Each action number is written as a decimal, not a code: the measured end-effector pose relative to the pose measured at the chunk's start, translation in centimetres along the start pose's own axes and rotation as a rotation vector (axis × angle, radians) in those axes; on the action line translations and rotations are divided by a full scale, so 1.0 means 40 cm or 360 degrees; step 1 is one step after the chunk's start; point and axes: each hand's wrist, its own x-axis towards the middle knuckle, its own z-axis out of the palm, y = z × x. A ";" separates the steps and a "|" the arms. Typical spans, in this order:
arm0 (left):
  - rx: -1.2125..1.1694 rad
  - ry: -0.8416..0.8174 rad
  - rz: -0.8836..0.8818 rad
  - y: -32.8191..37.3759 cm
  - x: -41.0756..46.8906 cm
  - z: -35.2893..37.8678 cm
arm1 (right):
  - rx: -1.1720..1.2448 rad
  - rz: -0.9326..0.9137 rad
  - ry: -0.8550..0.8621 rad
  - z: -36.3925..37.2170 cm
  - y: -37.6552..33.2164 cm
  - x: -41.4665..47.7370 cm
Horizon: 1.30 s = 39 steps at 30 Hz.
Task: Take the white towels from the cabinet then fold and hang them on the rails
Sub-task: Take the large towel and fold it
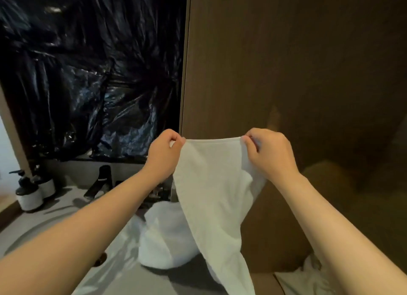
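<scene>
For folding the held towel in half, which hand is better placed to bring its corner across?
Probably the left hand: both pinch top corners of the towel, but its cloth hangs mostly below the right hand.

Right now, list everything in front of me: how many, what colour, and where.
hanging white cloth towel: one, white, centre, held by its top corners
heap of white towels: one, white, below it, lower centre
crumpled white cloth: one, white, bottom right, cut off
crinkled black plastic sheet: one, black, upper left wall
black metal faucet: one, black, left of the heap
white pump bottles with black tops: two, far left
brown wooden panel: one, brown, right, behind the towel
grey countertop: one, grey, lower left
left hand: fingers pinch the towel's top left corner
right hand: fingers pinch its top right corner
</scene>
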 end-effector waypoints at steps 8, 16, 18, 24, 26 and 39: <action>-0.0025 0.0323 0.0522 0.258 0.187 -0.126 | -0.0107 -0.0233 0.0431 -0.202 -0.060 0.231; 0.0051 0.0336 0.0561 0.192 0.173 -0.144 | -0.0022 -0.0226 0.0298 -0.139 -0.058 0.214; 0.0154 0.0286 0.0567 0.139 0.159 -0.138 | 0.0021 -0.0162 0.0167 -0.077 -0.046 0.180; 0.0392 0.0095 0.0373 -0.069 0.071 -0.096 | 0.0144 -0.0072 -0.0125 0.158 -0.010 0.018; 0.0468 0.0020 0.0281 -0.139 0.041 -0.083 | 0.0157 -0.0039 -0.0219 0.228 0.008 -0.045; 0.0555 -0.0086 0.0140 -0.266 -0.056 -0.081 | 0.0311 0.0245 -0.0619 0.378 0.095 -0.276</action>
